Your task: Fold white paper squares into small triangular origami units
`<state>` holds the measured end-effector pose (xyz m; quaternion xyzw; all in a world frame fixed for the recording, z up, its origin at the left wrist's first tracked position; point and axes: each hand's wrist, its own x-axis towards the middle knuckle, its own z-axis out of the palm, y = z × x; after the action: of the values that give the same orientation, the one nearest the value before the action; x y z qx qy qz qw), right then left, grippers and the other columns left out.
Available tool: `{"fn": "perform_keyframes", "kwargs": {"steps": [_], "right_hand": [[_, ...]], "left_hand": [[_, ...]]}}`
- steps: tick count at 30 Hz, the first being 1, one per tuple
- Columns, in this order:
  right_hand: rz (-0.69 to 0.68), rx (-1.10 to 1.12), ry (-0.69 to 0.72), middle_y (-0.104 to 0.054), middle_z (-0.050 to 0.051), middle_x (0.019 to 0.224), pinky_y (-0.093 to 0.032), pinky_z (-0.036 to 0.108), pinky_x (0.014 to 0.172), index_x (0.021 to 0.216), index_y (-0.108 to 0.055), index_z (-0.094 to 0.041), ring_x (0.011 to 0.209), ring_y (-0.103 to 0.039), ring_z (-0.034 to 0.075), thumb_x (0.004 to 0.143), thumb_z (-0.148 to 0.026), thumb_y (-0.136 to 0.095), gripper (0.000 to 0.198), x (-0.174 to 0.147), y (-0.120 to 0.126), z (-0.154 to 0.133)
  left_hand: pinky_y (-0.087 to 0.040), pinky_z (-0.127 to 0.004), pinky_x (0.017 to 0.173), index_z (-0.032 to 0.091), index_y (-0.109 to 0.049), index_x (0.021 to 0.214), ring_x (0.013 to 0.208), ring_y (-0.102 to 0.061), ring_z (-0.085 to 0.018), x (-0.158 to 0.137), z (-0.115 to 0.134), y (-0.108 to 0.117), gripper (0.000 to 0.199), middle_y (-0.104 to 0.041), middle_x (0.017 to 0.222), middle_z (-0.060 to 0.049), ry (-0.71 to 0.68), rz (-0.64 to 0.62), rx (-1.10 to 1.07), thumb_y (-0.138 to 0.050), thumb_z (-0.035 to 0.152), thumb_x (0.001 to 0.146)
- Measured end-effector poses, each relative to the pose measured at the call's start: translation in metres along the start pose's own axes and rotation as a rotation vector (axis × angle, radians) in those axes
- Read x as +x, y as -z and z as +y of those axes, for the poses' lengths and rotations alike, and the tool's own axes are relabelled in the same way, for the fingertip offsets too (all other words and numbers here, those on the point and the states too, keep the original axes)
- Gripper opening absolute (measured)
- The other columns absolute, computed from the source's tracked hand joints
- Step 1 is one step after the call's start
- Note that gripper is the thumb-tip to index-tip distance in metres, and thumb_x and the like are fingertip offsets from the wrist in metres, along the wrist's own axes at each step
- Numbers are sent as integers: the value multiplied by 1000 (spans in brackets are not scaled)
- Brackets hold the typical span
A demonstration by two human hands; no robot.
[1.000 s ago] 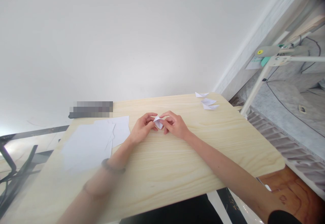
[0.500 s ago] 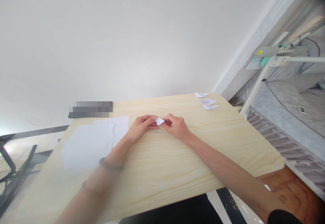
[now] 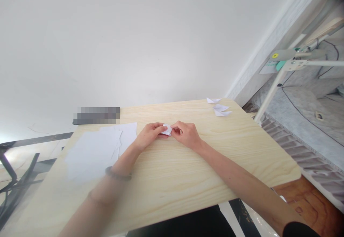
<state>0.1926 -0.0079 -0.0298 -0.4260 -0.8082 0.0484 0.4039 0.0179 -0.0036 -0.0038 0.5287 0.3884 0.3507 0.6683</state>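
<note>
**Folded paper (image 3: 168, 129) over the middle of the table (image 3: 188, 179)**

Head view: the left hand (image 3: 148, 136) holds the folded paper; the right hand (image 3: 188, 134) pinches its edge. White sheets (image 3: 92, 151) lie on the table's left, folded pieces (image 3: 221, 107) near its far right corner.

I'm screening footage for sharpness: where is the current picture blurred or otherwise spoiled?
Head view: haze softens the left forearm and the lower left of the white paper sheets; head view: a pixelated patch hides detail at the back left of the table; head view: the folded white paper in the left hand is clearer, but small.
</note>
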Motion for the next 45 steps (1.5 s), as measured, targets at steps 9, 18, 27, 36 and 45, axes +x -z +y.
{"fn": "perform_keyframes", "kwargs": {"steps": [9,18,27,36,45], "right_hand": [[-59,315,-97,-57,4,91,-44,17,51,94,-56,-18,70,-56,9,80,-22,-45,18,7,9,-2],[-57,432,-211,-61,3,81,-46,18,49,83,-61,-19,67,-57,10,76,-38,-54,21,8,6,-1],[-37,468,-266,-64,3,77,-47,21,50,79,-64,-18,63,-58,11,74,-39,-57,23,9,6,-2],[-31,448,-275,-65,3,75,-45,21,52,75,-65,-18,64,-58,12,76,-36,-55,20,9,7,-3],[-51,545,-384,-64,2,68,-45,20,50,75,-62,-17,54,-59,11,75,-38,-55,23,10,4,-3]], "left_hand": [[-45,-34,83,13,-60,98,87,-60,-19,1,-5,2,35,-65,95,-7,-79,94,7,-64,32,69],[-46,-33,82,15,-65,94,87,-60,-22,-3,-4,0,35,-68,91,-6,-120,130,133,-67,33,65],[-49,-33,80,14,-68,86,83,-61,-20,-1,-7,3,31,-68,88,-6,-145,227,120,-68,34,64],[-50,-31,74,13,-68,84,77,-61,-18,-2,-4,1,33,-68,83,-7,-155,265,242,-65,40,65],[-50,-31,71,10,-64,85,74,-59,-17,-1,-4,-2,36,-66,81,-8,-188,249,213,-60,42,69]]}}
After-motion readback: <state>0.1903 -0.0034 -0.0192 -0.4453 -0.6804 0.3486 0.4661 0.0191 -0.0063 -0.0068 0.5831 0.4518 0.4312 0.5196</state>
